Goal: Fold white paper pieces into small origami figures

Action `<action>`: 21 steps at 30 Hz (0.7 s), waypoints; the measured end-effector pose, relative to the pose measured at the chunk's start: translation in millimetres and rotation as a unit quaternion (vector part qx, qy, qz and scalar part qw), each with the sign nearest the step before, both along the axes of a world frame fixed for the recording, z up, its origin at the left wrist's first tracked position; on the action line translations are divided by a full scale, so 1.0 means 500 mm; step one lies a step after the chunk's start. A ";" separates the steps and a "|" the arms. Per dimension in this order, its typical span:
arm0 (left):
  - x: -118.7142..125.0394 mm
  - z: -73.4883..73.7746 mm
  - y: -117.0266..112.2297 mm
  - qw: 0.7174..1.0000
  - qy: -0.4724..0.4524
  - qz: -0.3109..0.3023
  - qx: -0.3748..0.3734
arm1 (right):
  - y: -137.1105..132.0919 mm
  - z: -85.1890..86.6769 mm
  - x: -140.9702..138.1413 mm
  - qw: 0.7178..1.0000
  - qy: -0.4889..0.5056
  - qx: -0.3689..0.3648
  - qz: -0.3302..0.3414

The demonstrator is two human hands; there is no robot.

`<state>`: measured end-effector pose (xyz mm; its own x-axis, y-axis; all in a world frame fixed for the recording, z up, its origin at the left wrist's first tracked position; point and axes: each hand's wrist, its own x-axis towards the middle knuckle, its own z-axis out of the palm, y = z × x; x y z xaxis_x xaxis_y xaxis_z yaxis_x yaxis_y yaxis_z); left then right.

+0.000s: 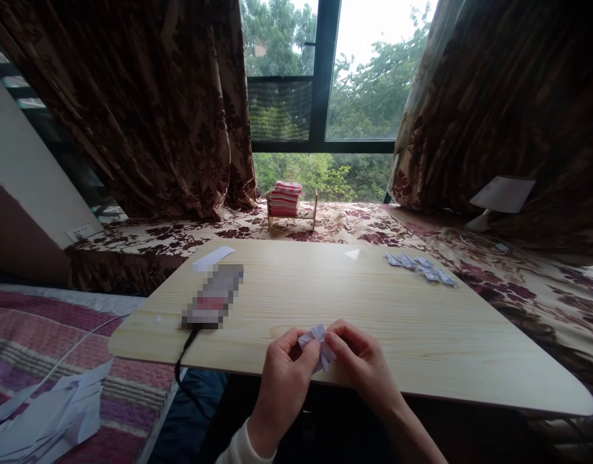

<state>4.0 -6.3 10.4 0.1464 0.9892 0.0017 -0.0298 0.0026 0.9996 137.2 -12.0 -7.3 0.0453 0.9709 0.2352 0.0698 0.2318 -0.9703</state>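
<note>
Left hand (284,370): pinching folded paper (326,354) above table (296,290), near edge
Right hand (364,361): pinching its other side
Folded pieces (427,271): by far right corner

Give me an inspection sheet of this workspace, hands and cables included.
Surface: pale wood-grain table.
Work items: folded paper between the hands; small folded pieces, far right.
Clutter: pixelated object, paper strip, white triangle and tiny scrap on the table; loose sheets on the bed.
Hands: left hand and right hand both pinch the folded paper.
Cables: black cable from the pixelated object; white cable across the bed.
Surroundings: window ahead, curtains both sides, lamp right.
</note>
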 end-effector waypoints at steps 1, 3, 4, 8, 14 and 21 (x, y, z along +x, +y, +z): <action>0.001 -0.001 0.001 1.000 0.004 0.000 -0.001 | 0.000 0.000 0.000 1.000 0.001 0.000 0.004; 0.002 -0.002 0.002 1.000 0.012 0.001 0.000 | 0.000 0.000 0.001 1.000 0.002 0.002 0.011; 0.002 -0.003 0.002 1.000 0.015 0.001 0.002 | -0.001 0.001 0.001 1.000 0.001 0.003 0.014; 0.005 -0.005 -0.003 1.000 0.022 0.000 0.011 | -0.005 0.002 0.001 1.000 -0.008 0.002 0.020; 0.002 -0.007 -0.010 0.999 0.043 -0.009 0.030 | -0.008 0.001 0.002 0.999 -0.019 -0.003 0.026; -0.013 -0.006 0.003 0.999 -0.004 -0.053 0.012 | -0.003 -0.002 0.001 1.000 -0.007 -0.009 0.005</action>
<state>-2.7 -4.9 7.6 0.2501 0.9679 0.0264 -0.0389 -0.0172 0.9991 137.6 -13.6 -8.1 0.0323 0.9752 0.2188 0.0813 0.2156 -0.9731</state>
